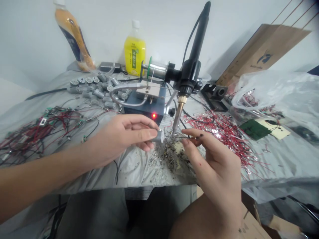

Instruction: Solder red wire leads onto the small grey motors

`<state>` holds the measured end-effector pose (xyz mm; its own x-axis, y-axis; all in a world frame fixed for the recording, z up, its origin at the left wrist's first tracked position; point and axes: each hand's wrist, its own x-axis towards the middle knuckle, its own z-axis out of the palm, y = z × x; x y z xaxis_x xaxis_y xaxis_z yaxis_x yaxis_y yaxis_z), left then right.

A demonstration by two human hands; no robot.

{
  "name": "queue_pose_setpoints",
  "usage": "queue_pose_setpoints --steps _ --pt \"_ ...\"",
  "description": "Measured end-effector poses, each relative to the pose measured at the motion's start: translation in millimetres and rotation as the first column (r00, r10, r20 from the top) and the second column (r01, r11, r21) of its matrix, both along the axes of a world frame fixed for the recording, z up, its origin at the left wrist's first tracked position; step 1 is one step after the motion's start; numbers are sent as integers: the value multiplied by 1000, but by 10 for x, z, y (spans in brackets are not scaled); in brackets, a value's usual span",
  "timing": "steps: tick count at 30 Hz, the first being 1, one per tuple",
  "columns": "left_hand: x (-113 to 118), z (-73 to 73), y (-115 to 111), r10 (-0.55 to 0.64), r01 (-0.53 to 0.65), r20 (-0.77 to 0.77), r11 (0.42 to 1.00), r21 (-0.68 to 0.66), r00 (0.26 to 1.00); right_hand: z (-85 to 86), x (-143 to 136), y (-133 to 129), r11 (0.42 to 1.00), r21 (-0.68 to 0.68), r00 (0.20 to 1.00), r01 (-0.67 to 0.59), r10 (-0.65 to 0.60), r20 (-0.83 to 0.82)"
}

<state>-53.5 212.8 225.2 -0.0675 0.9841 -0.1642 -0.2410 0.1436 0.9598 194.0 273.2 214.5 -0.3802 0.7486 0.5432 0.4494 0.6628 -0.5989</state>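
My left hand [124, 134] pinches a small grey cylindrical motor [159, 136] between thumb and fingers. A thin dark wire [183, 137] is pinched in my right hand [211, 159], its far end reaching toward the motor's right end. Just above the gap between both hands, the tip of an upright soldering iron [178, 116] points down, close to the wire; whether they touch cannot be told. The iron is clamped to a blue box [143, 112] with a lit red light. A solder spool [158, 70] sits above the box.
Grey motors [94, 89] are piled at the back left, tangled red and black wires [27, 136] at the left. Red wires [224, 132] lie right, beside a plastic bag [281, 89]. Two bottles, yellow [135, 54] and orange [72, 36], stand behind. Solder debris [165, 159] lies beneath the iron.
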Motion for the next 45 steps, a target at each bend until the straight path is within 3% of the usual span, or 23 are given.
queue_pose_setpoints --steps 6,11,12,16,17,21,25,29,36,42,45 --pt "-29 -18 14 89 -91 148 996 8 985 -7 308 114 997 25 992 73 -75 98" --pt "-37 -26 35 45 -48 192 999 11 980 172 513 -207 992 113 975 54 -76 207" --pt "-33 -20 40 42 -43 195 999 2 980 197 474 -307 990 136 970 -47 13 242" --pt "-9 21 58 59 -54 199 998 -30 978 189 -52 -678 969 95 943 -228 195 271" --pt "-6 28 62 61 -55 200 998 -33 978 162 -237 -742 962 -15 895 -271 258 363" --pt "-20 33 74 53 -48 210 998 -28 976 8 -835 -844 986 -83 883 -142 164 440" --pt "-59 37 79 48 -50 223 999 5 974 -110 -978 -814 986 -94 858 -137 165 487" --pt "-92 59 75 25 -35 230 999 37 973 -96 -843 -745 981 -80 859 -179 195 473" --pt "-106 68 77 7 -22 220 997 68 976 165 -341 -619 977 -20 890 -211 201 408" --pt "-100 54 81 -5 -8 194 998 66 981 210 87 -497 951 -272 886 -146 248 391" --pt "-108 33 82 -6 -3 171 998 55 985 171 235 -392 945 -314 897 -95 218 385"
